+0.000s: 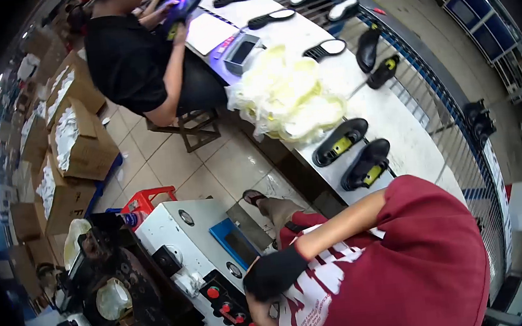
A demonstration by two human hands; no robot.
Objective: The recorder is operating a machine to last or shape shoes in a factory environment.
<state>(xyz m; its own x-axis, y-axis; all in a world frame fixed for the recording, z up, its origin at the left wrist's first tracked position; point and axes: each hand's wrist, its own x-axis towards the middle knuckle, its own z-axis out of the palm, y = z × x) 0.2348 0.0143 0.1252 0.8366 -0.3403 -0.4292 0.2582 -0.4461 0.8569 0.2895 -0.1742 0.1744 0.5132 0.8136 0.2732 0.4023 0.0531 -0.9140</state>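
Note:
My right hand [274,273] wears a black glove and lies across the front of my maroon shirt, with its fingers curled. It meets my left forearm [265,321], which is bare and comes up from the lower edge. Most of my left hand is hidden behind the glove and the forearm, and I cannot make out anything held between the two. Just left of them is a black control panel [226,306] with red buttons. It belongs to a white machine cabinet [177,234] with round gauges and a blue-framed panel [235,243].
A dark, worn press [128,282] stands at the lower left. On the white table [399,127] are a black shoe [341,142], another black shoe [366,164], several soles and yellowish plastic-wrapped pieces [292,97]. Beyond are a co-worker [128,59], cardboard boxes [86,145] and a red stool [148,201].

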